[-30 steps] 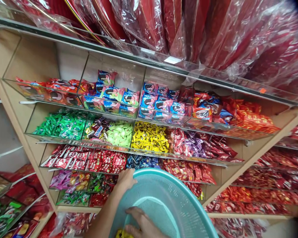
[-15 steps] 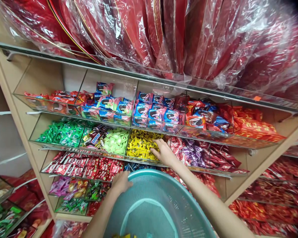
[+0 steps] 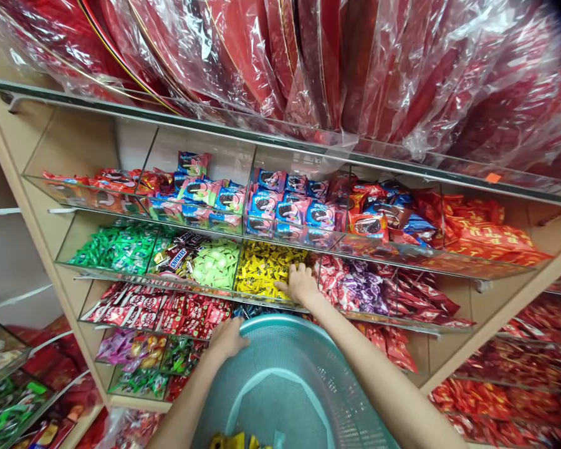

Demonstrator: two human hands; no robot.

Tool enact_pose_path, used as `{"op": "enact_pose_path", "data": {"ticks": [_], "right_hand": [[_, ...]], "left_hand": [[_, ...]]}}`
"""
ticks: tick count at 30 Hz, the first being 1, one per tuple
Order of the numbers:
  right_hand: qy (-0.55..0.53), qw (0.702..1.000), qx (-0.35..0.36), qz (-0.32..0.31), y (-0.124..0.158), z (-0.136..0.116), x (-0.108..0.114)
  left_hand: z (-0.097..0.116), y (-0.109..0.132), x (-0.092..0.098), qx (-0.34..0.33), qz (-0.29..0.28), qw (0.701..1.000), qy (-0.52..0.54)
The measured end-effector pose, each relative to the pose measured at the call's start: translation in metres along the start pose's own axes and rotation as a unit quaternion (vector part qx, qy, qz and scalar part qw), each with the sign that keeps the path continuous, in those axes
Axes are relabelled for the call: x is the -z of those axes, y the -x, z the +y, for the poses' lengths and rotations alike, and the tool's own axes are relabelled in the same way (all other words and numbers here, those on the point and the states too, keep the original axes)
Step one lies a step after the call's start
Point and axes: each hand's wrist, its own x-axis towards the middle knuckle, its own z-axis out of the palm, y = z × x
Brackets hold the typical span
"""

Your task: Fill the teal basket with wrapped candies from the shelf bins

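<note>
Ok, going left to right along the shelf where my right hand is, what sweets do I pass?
Green candies → Snickers bars → pale green candies → yellow candies, with the right hand on them → red-and-white candies → purple candies → dark red packets. The left hand grips the basket rim, below that row.

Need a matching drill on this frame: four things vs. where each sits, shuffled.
Things
1. left hand
2. right hand
3. teal mesh plastic basket
4. bright green wrapped sweets

Places
A. leftmost bin, same row as the yellow sweets
B. on the yellow wrapped sweets
C. gripping the basket's far rim
D. below both forearms

Pairs: 1-C, 2-B, 3-D, 4-A
</note>
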Motion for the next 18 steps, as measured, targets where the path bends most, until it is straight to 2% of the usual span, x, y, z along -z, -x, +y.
{"op": "enact_pose_path", "data": {"ticks": [2,8,18], "right_hand": [[-0.012,1.000,-0.006,-0.011,0.000,-0.002,0.001],[-0.045,0.994,-0.024,-0.095,-0.003,-0.010,0.007],[-0.041,0.994,0.026,-0.096,-0.005,0.006,0.009]], "left_hand": [[-0.001,0.000,0.000,0.000,0.000,1.000,0.004],[-0.002,0.000,0.001,-0.008,0.004,1.000,-0.005],[0.002,0.004,0.003,-0.005,0.003,1.000,0.002]]}}
